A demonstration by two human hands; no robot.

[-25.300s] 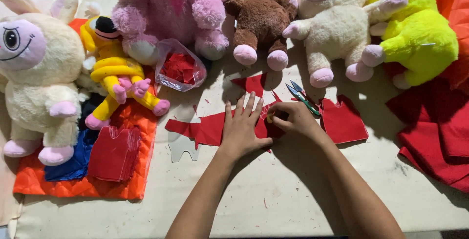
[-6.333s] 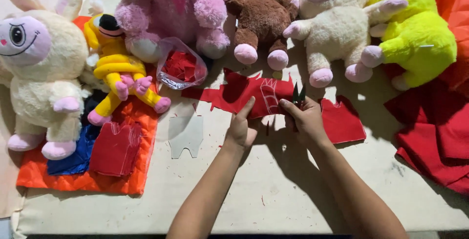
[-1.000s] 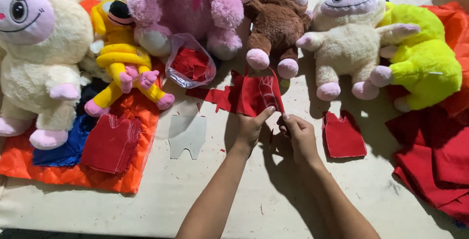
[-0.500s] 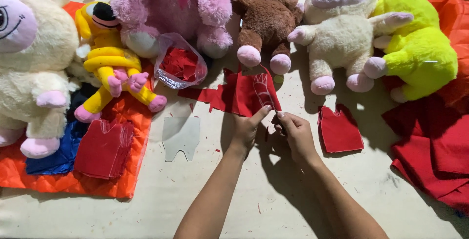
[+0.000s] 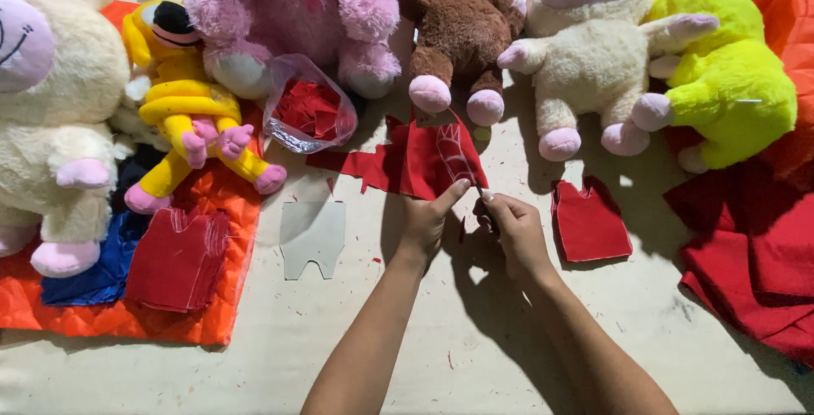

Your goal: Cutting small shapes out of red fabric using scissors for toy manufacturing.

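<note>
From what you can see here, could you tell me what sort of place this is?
Probably a small toy-sewing or craft workbench. Finished plush toys line the table's far edge, a stack of cut red fabric pieces lies beside a clear template, and both hands work on red cloth.

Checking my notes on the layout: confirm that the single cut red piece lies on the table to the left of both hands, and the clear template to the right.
Sides are swapped. In the head view the single cut red piece lies right of the right hand, and the clear template lies left of the left hand, both on the table.
</note>
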